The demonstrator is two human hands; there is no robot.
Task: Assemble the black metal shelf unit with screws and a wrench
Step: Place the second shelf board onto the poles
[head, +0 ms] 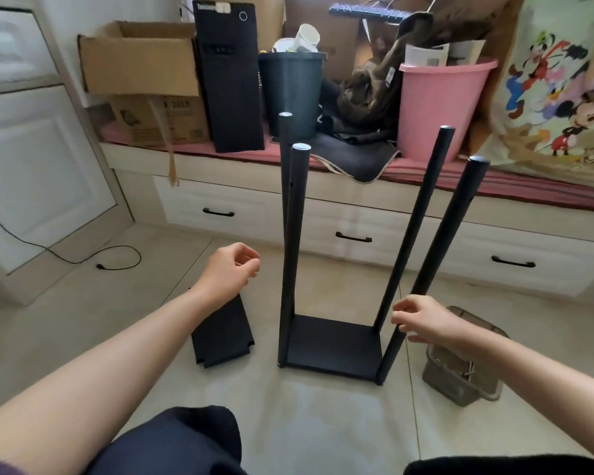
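Note:
The black shelf frame stands upright on the floor: a bottom shelf panel (333, 344) with four tall black posts, the nearest being the front left post (294, 255) and the front right post (439, 241). A second black shelf panel (222, 332) lies flat on the floor to the left of the frame. My left hand (228, 270) hovers above that loose panel with its fingers loosely curled and nothing in it. My right hand (426, 322) is at the lower part of the front right post. Its curled fingertips reach the post without wrapping round it.
A clear plastic box (463, 368) holding small metal parts sits on the floor right of the frame. Behind runs a low bench with drawers (354, 231), carrying a pink bucket (439, 104), a dark bin (292, 90), a computer tower (230, 77) and cardboard boxes. A cable (83, 258) lies at left.

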